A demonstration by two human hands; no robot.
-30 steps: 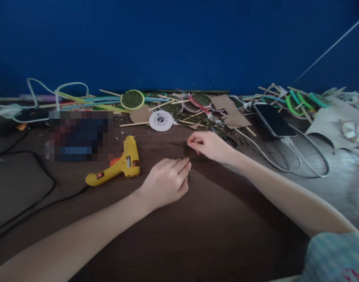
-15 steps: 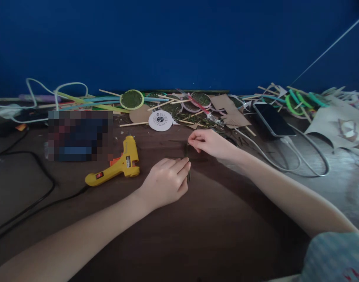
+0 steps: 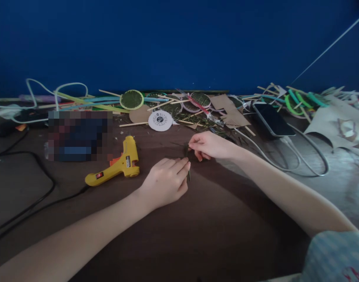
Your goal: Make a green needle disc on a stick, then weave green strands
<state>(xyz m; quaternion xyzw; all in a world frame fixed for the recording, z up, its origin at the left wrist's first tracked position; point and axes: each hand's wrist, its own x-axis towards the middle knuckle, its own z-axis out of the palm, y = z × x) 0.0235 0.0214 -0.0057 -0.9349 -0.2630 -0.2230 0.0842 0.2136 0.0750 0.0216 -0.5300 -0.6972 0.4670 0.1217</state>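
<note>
My left hand [image 3: 166,181] rests on the dark brown table [image 3: 197,235] with its fingers together, pressing down on the near end of a thin dark green strip [image 3: 188,172]. My right hand [image 3: 210,145] is just beyond it, its thumb and fingers pinched on the far end of that same strip. The strip runs nearly straight away from me between the two hands. A yellow glue gun [image 3: 117,164] lies on its side to the left of my left hand.
Along the blue wall lies a litter of sticks, coloured straws, round green woven discs [image 3: 132,99], a white disc [image 3: 160,120] and cardboard scraps [image 3: 230,111]. A phone [image 3: 272,119] with a white cable sits at the right. Black cables [image 3: 35,196] run at the left.
My right hand has shifted slightly toward me and lowered its fingers at the strip's far end. The left hand has stayed put.
</note>
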